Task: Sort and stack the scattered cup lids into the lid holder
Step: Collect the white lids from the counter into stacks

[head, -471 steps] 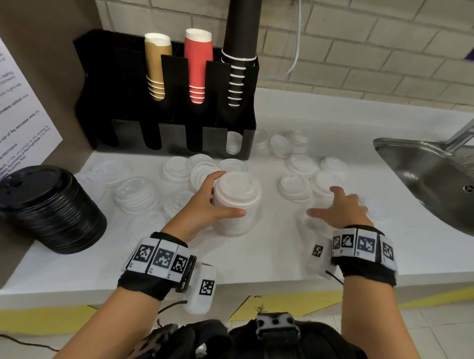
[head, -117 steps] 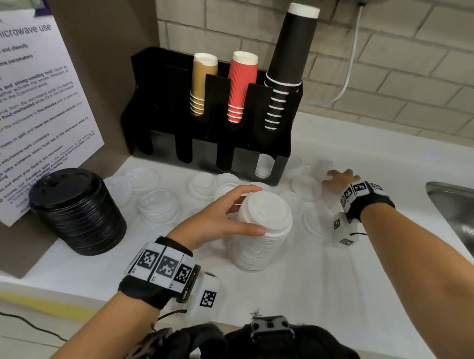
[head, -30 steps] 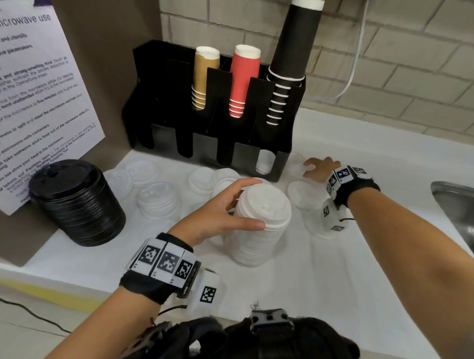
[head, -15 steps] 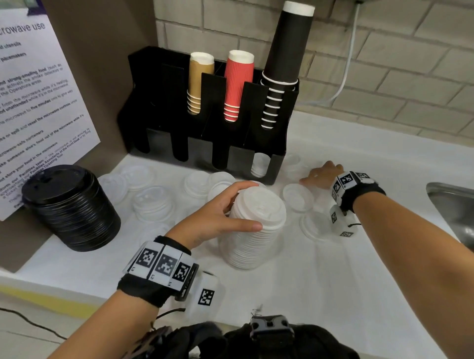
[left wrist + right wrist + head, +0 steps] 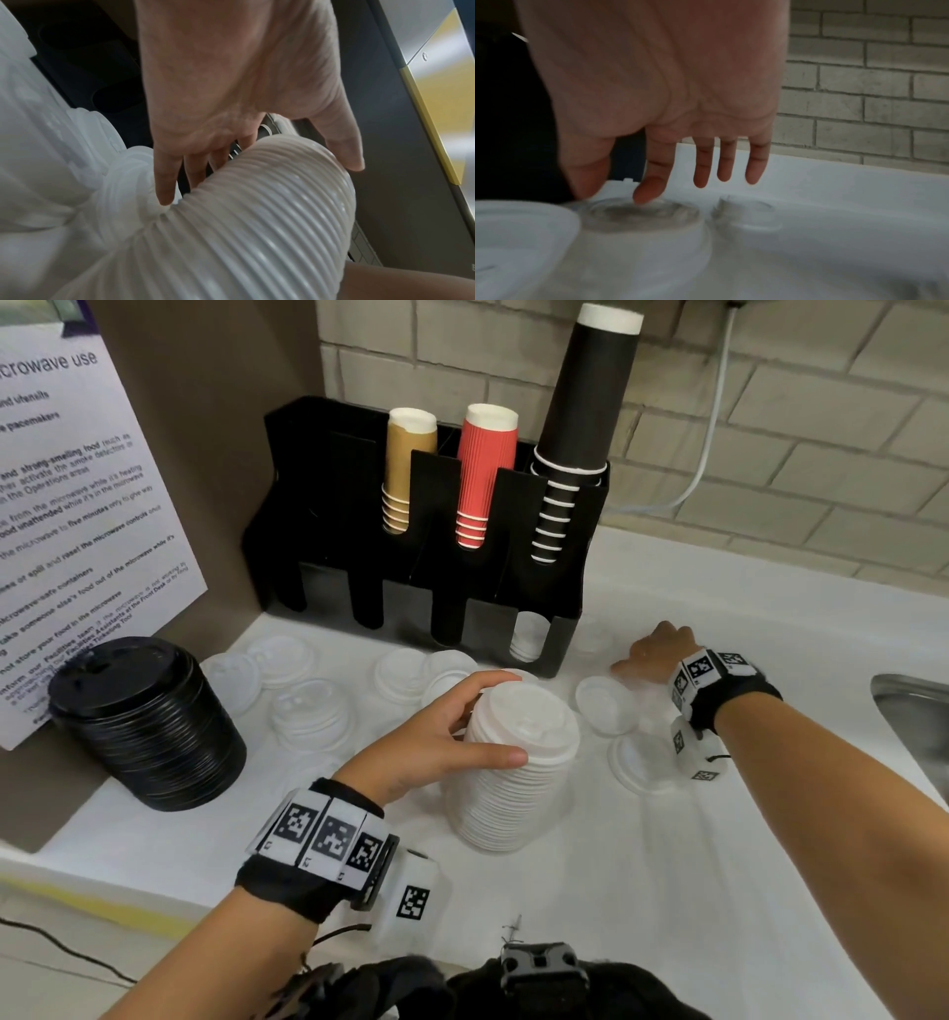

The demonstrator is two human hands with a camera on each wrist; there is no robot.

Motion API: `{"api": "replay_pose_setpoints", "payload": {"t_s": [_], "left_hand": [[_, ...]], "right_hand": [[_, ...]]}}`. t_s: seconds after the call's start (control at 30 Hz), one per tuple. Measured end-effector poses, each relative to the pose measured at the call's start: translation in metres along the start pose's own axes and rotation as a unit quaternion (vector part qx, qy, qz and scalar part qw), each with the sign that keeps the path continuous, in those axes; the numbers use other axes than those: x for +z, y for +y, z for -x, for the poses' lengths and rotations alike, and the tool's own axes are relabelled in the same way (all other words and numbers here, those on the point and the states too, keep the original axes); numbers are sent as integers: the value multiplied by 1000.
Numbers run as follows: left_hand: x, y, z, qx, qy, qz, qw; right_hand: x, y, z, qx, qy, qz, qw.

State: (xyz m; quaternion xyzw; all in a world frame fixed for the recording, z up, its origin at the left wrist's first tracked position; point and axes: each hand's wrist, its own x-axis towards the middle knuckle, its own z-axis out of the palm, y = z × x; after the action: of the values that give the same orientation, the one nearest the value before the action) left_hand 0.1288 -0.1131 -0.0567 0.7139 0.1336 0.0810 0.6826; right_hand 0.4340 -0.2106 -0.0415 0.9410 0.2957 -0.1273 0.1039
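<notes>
Gathering is the step in hand: the left hand (image 5: 441, 742) curls around the upper part of a tall stack of white lids (image 5: 513, 762) standing on the white tabletop (image 5: 642, 891), thumb on the near side and fingers on the far side, steadying it. The right hand (image 5: 649, 654) reaches out to the right of the black lid holder (image 5: 426, 588), fingers spread and nearly straight, the index fingertip (image 5: 645, 194) touching a clear lid (image 5: 639, 213) that lies flat beside another clear one; it grips nothing yet. More white and clear lids lie scattered in front of the holder, and a stack of black lids (image 5: 149, 726) stands at the left. Judging from this, the next move calls for pinching that thin lid by its rim (it looks light and slippery) and sorting it by type before any stack goes into a holder slot. A paper notice (image 5: 77, 505) on the left wall reads "microwave use"; the smaller lines are only partly legible.
</notes>
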Motion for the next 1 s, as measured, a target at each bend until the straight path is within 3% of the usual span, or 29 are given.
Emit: {"api": "replay_pose_setpoints", "payload": {"t_s": [0.13, 0.47, 0.6, 0.8, 0.9, 1.0], "left_hand": [[-2, 0, -1, -1, -3, 3, 1000], [-1, -4, -2, 1, -21, -18, 1000], [1, -2, -2, 7, -16, -28, 999], [3, -4, 1, 6, -4, -22, 1000], [7, -4, 1, 6, 14, -9, 1000], [9, -5, 1, 11, 6, -11, 1000]], "right_hand": [[5, 11, -7, -32, -2, -89, 996], [10, 23, -10, -47, -1, -147, 988], [14, 20, 1, -77, -84, -99, 989], [17, 24, 14, -9, -23, -89, 996], [-3, 31, 33, 12, 20, -165, 986], [-14, 26, 67, -46, 25, -335, 941]]}}
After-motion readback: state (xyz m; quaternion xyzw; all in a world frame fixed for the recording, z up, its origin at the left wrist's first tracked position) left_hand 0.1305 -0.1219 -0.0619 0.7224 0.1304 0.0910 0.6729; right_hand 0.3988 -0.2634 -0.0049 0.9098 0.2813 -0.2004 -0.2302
